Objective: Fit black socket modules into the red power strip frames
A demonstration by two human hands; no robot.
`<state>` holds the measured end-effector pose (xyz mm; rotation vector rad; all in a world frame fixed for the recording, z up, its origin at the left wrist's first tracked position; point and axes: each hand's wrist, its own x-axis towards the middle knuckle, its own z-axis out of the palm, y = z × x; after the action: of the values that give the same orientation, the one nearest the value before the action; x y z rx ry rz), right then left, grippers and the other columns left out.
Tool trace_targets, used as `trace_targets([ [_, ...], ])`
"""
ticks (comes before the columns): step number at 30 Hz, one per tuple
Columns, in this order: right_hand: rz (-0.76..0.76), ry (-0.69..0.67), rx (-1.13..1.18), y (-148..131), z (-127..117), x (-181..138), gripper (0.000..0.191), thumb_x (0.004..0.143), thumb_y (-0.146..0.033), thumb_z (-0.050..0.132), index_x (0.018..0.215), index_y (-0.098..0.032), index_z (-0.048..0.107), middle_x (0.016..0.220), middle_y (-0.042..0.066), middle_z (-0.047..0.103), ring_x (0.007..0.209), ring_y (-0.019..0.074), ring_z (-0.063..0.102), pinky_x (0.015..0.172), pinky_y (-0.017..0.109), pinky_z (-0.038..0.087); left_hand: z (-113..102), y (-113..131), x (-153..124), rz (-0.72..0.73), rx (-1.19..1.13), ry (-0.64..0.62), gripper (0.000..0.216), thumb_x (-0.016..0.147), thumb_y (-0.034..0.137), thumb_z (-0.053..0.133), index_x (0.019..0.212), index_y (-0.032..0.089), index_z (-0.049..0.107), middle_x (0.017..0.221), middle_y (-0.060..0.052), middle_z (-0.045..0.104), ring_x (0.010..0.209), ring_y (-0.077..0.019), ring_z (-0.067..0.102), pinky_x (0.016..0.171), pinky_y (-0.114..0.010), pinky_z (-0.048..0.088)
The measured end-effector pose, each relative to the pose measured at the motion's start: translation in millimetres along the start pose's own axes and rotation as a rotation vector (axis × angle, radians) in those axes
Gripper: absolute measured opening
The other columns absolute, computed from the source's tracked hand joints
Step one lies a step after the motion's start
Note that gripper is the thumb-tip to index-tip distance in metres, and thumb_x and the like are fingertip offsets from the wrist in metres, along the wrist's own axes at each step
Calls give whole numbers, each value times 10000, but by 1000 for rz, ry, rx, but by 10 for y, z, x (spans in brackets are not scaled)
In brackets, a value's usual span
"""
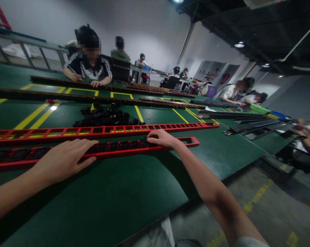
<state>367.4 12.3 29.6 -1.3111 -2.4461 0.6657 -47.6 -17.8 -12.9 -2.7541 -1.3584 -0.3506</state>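
A long red rail (pixel 134 153) lies across the green table in front of me, with a row of black sockets (pixel 125 145) set in its slots. My left hand (pixel 64 159) rests over this rail, fingers stretched along it and thumb apart on the near side. Farther right, my right hand (pixel 162 138) has its fingers curled down onto a black socket (pixel 144 143) near the rail's right end; its fingertips are partly hidden. Just behind lies a second red rail (pixel 106 131), with open slots.
A heap of loose black parts (pixel 106 116) sits behind the rails. Long dark strips (pixel 93 98) cross the table (pixel 106 199) farther back. A co-worker (pixel 89 65) sits opposite. Black profiles (pixel 258 127) and a green bin (pixel 259 109) lie to the right.
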Motion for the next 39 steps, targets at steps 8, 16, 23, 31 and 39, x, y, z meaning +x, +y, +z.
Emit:
trace_targets([
  [8,19,3,16,-13,-10,-9,270,973,-405,661,1057,-177,778,1056,67,768,972,221,693,901,343,501,10,17,3,12,-4,30,642,1002,567,426,1437,136,619,1326,-197,706,1164,-353,686,998,-546,538],
  [16,2,10,51,-36,-6,-15,242,964,-364,677,1074,-168,767,1057,69,762,978,215,690,918,352,502,27,-9,-3,24,-19,28,630,1008,560,433,1432,132,616,1331,-192,702,1174,-351,676,1010,-547,523],
  [23,20,-1,21,-44,7,7,282,1001,-402,629,1072,-170,771,1083,75,767,996,222,690,920,352,503,18,16,14,18,-1,23,634,997,555,436,1423,124,623,1324,-192,708,1188,-350,672,1024,-544,523],
  [31,10,0,10,-46,5,-4,284,984,-405,652,1084,-165,766,1084,80,762,979,221,687,904,354,505,-4,25,10,18,-9,7,650,1003,561,425,1440,118,609,1332,-198,700,1175,-345,676,1010,-538,535],
  [39,21,-12,20,-79,4,0,298,987,-407,630,1078,-160,770,1081,86,767,988,233,692,913,359,496,-27,39,18,2,-6,-20,646,1002,538,453,1457,102,598,1353,-205,688,1201,-356,662,1031,-552,518],
])
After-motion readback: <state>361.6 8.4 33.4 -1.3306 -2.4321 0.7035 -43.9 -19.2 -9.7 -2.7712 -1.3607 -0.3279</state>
